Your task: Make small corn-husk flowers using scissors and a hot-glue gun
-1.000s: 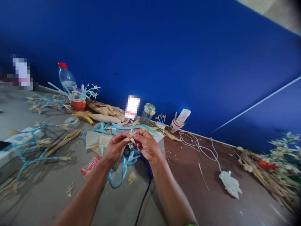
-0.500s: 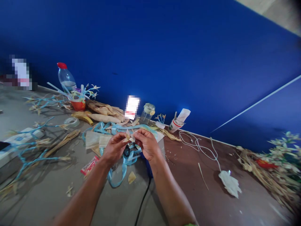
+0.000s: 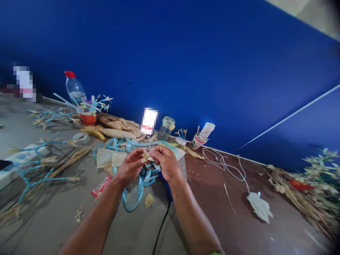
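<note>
Between my two hands is a small cream flower (image 3: 147,156) with pointed petals, apparently of dried husk. The fingers of my left hand (image 3: 132,163) pinch it from the left. My right hand (image 3: 165,161) has its fingertips closed on its right side. Below the hands lie light blue ribbon (image 3: 137,198), black-handled scissors (image 3: 143,171) partly hidden by the fingers, and a dark blue tool (image 3: 168,191) with a black cord. Pale husk pieces (image 3: 105,157) lie just left of my left hand.
Blue-wrapped stems with flowers (image 3: 34,177) spread over the left side. Behind stand a red-capped bottle (image 3: 75,86), a red cup (image 3: 88,118), a glass jar (image 3: 166,128) and a white cup (image 3: 198,141) against the blue wall. A white cable (image 3: 225,163) and crumpled tissue (image 3: 259,207) lie right.
The flower has turned slightly between my fingertips, its petals now lying lower and wider. Both hands stay in nearly the same place.
</note>
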{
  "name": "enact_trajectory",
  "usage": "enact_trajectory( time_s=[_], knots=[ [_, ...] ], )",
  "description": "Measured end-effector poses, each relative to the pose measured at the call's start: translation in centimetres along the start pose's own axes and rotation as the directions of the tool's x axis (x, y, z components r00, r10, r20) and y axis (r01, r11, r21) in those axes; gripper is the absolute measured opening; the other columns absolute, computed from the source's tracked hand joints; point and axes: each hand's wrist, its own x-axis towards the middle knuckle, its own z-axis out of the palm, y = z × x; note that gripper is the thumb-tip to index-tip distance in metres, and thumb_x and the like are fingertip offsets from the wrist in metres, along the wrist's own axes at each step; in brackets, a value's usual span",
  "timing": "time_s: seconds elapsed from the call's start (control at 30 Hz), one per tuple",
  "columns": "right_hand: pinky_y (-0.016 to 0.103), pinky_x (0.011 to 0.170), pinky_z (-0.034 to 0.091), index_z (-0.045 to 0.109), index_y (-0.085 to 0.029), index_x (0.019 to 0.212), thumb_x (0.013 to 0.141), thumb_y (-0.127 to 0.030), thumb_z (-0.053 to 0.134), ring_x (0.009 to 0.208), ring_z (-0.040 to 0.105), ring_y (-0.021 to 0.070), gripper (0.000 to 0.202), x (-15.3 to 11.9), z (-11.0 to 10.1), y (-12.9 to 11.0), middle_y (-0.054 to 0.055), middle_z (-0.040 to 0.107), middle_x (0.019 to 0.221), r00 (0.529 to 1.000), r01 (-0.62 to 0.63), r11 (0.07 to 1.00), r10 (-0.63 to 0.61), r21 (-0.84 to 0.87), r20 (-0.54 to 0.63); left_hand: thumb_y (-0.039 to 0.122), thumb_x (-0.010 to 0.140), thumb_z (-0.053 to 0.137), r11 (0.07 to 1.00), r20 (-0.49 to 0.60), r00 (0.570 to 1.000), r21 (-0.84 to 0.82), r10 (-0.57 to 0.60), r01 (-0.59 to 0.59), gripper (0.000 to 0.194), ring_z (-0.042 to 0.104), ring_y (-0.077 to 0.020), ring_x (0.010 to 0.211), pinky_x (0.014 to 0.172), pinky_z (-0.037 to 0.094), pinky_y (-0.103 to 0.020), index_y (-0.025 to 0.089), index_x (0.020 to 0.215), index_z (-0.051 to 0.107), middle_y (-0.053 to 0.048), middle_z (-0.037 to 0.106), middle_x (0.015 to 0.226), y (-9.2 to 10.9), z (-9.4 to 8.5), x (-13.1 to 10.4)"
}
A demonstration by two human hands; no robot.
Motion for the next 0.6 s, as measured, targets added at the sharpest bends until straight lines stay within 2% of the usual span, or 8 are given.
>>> enact_trajectory(
  time_s=[0.17, 0.43, 0.6],
  knots=[
    [0.021, 0.046, 0.025, 0.057, -0.016, 0.056, 0.058, -0.029, 0.068, 0.044, 0.033, 0.0051, 0.017, -0.17, 0.04, -0.24, -0.007, 0.045, 0.045, 1.0, -0.011, 1.0, 0.011, -0.015, 0.003, 0.019, 0.058, 0.082, 0.999, -0.027, 0.999, 0.032, 0.036, -0.035, 0.017, 0.06, -0.013, 0.064, 0.066, 0.046, -0.027, 0.017, 0.073, 0.073, -0.002, 0.069, 0.07, -0.1, 0.36, -0.09],
    [0.021, 0.046, 0.024, 0.057, -0.016, 0.056, 0.058, -0.028, 0.068, 0.044, 0.033, 0.0049, 0.017, -0.35, 0.11, -0.25, -0.007, 0.047, 0.046, 1.0, -0.024, 1.0, 0.024, -0.006, 0.019, 0.016, 0.055, 0.083, 0.999, -0.118, 0.993, 0.033, 0.011, -0.007, 0.016, 0.061, -0.0131, 0.066, 0.068, 0.047, -0.026, 0.016, 0.067, 0.072, -0.003, 0.069, 0.071, 0.01, 0.7, -0.16],
    [0.021, 0.046, 0.023, 0.058, -0.016, 0.056, 0.058, -0.027, 0.068, 0.043, 0.032, 0.0045, 0.016, -0.43, 0.22, -0.39, -0.007, 0.046, 0.045, 0.999, -0.025, 1.0, 0.025, 0.014, 0.039, 0.02, 0.06, 0.081, 0.999, -0.07, 0.997, 0.042, 0.029, -0.026, 0.015, 0.061, -0.013, 0.068, 0.07, 0.046, -0.026, 0.016, 0.071, 0.072, -0.003, 0.069, 0.071, -0.14, 0.72, -0.12]
  ],
)
